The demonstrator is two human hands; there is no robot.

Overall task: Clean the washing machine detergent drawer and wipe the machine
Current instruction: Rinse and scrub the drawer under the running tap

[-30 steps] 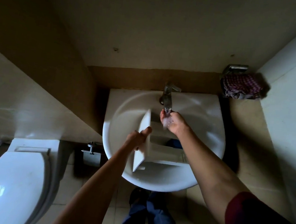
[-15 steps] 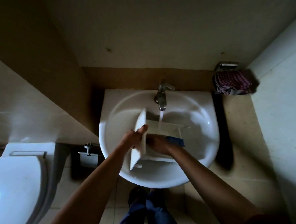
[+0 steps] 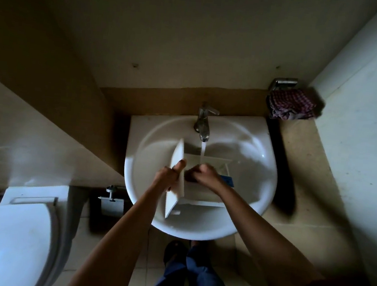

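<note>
At the wash basin (image 3: 152,148), the detergent drawer (image 3: 211,162) lies across the bowl under the running tap (image 3: 203,123). Your left hand (image 3: 167,175) grips its front panel (image 3: 177,155), thumb hooked over the top edge. Your right hand (image 3: 205,175) is knuckles-up inside the compartments with its fingers curled. You cannot tell from here whether it holds a scrubber or only shadow. The risks lie in the wet plastic and the single grip. If you scrub hard, the panel could slide out of your left hand and the drawer could rock or knock against the ceramic. The water stream (image 3: 202,152) falls straight into a shallow compartment and may splash over the rim onto the floor. The blue insert (image 3: 228,180) beside your right wrist could work loose and wash toward the drain. In light this dim, residue in the corners is easy to miss. A second ago your right hand was raised under the spout, catching the water. It has since dropped into the drawer, so the stream now lands unbroken. Your left hand and the drawer have kept their places.
</note>
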